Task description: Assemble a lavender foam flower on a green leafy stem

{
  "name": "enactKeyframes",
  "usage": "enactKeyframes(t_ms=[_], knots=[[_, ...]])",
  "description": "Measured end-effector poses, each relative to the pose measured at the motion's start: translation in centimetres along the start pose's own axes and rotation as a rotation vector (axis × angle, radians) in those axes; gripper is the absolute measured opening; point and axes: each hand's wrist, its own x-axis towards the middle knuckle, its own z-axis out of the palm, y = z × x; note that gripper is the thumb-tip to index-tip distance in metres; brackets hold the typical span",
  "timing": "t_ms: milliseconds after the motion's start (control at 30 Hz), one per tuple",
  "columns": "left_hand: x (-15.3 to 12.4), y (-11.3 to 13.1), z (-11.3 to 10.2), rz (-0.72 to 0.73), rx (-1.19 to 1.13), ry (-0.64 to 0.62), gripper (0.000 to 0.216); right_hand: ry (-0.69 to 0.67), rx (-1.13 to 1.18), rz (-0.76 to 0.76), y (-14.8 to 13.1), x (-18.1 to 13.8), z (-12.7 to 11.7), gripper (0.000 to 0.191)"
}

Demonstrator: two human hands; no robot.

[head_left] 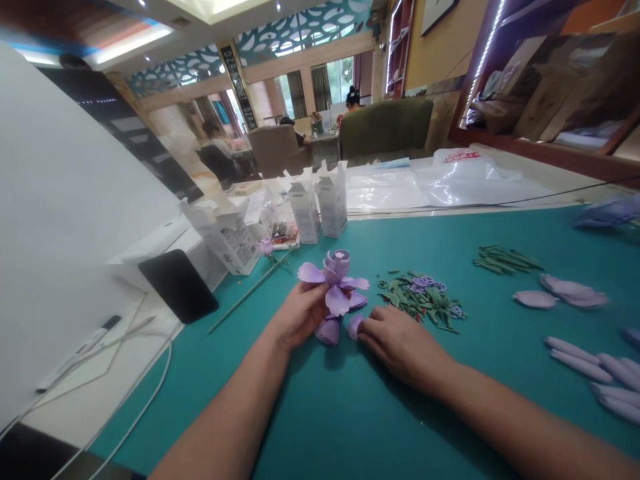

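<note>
My left hand (300, 313) is closed around the base of a purple artificial flower (334, 283) with spread petals, held just above the teal mat (350, 407). My right hand (397, 340) rests on the mat beside it, its fingertips pinched on a loose purple petal (355, 325) under the flower. Another petal (327, 331) hangs below my left hand's fingers.
A heap of green leaves and small purple parts (423, 300) lies right of the flower, with green stems (505, 259) farther back. Loose purple petals (570, 290) and rolled purple pieces (600, 373) lie at the right. White cartons (320, 200), a finished flower stem (260, 280) and a black pad (177, 285) stand left.
</note>
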Motion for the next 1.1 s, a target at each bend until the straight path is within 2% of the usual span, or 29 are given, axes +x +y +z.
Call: enactKeyframes(t_ms=[167,267,400,533,733,867,967,1100], knots=[[0.1,-0.1,-0.1,0.005,-0.003,-0.01,0.028,0.062,0.012,0.022,0.1,0.1,0.3,0.017],[0.0,-0.1,-0.1,0.003,-0.007,-0.01,0.027,0.052,0.011,-0.033,0.0,0.1,0.5,0.025],[-0.1,0.0,0.1,0.005,-0.007,-0.01,0.027,0.047,0.009,-0.077,0.2,0.2,0.8,0.018],[-0.1,0.0,0.2,0.006,0.005,-0.025,0.03,0.108,0.136,-0.077,0.6,0.1,1.2,0.02],[-0.2,0.0,0.4,-0.008,0.037,-0.031,0.033,0.146,0.371,0.033,0.6,0.0,0.7,0.013],[-0.3,0.1,0.3,-0.032,0.063,-0.006,0.034,0.194,0.557,0.179,1.0,0.1,-0.1,0.021],[-0.3,0.0,0.1,-0.035,0.076,0.003,0.036,0.217,0.633,0.227,1.6,0.3,-0.5,0.008],[-0.3,-0.2,-0.1,-0.045,0.078,0.004,0.037,0.245,0.734,0.279,1.8,0.4,-0.9,0.014]])
